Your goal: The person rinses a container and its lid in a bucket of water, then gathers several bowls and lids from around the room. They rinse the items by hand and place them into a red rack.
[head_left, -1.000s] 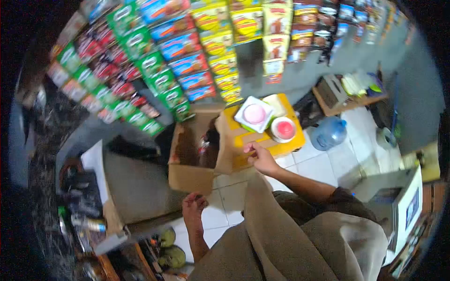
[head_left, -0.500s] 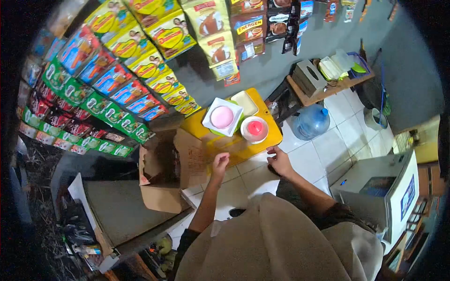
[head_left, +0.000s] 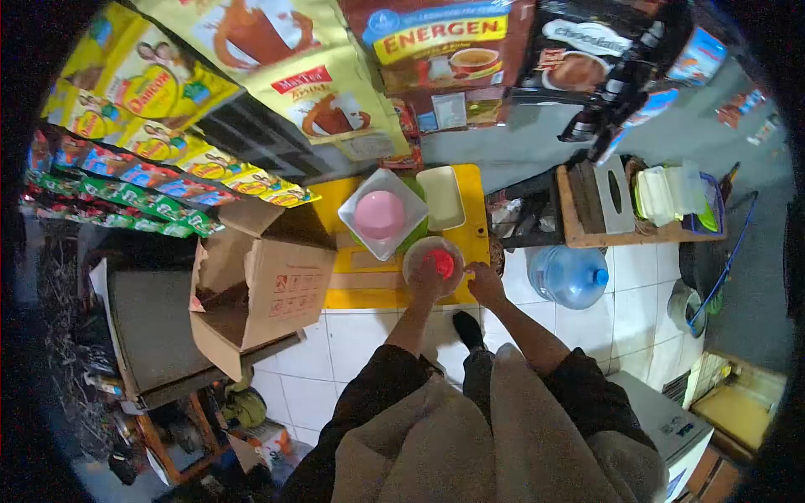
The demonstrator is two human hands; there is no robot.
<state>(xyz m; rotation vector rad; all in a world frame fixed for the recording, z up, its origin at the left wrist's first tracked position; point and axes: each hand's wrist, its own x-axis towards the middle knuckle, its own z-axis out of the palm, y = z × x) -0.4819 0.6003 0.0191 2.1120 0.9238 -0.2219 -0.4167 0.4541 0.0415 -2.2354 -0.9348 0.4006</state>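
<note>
On the yellow low table (head_left: pixel 360 298) stands a round whitish bowl (head_left: pixel 412 253) with a rounded red piece (head_left: pixel 443 265) inside it. My left hand (head_left: pixel 426 283) reaches over the front of the bowl, its fingers closed against the red piece and partly hidden. Just right of the rim, my right hand (head_left: pixel 486 285) has its fingers pinched together; what they hold, if anything, is too small to make out. Behind the bowl, a white square bowl (head_left: pixel 407 183) has a pink round dish (head_left: pixel 379 215) in it. A cream tray (head_left: pixel 440 197) lies beside them.
An open cardboard box (head_left: pixel 285 289) stands left of the table. Sachet strips (head_left: pixel 335 105) hang in front and overhead. To the right are a blue water jug (head_left: pixel 563 277) on the tiled floor and a wooden shelf (head_left: pixel 620 238) with containers. A white appliance (head_left: pixel 658 419) is at the lower right.
My left hand has moved forward into the bowl, onto the red piece. My right hand has come close to the bowl's right side. The view has shifted closer to the table and turned.
</note>
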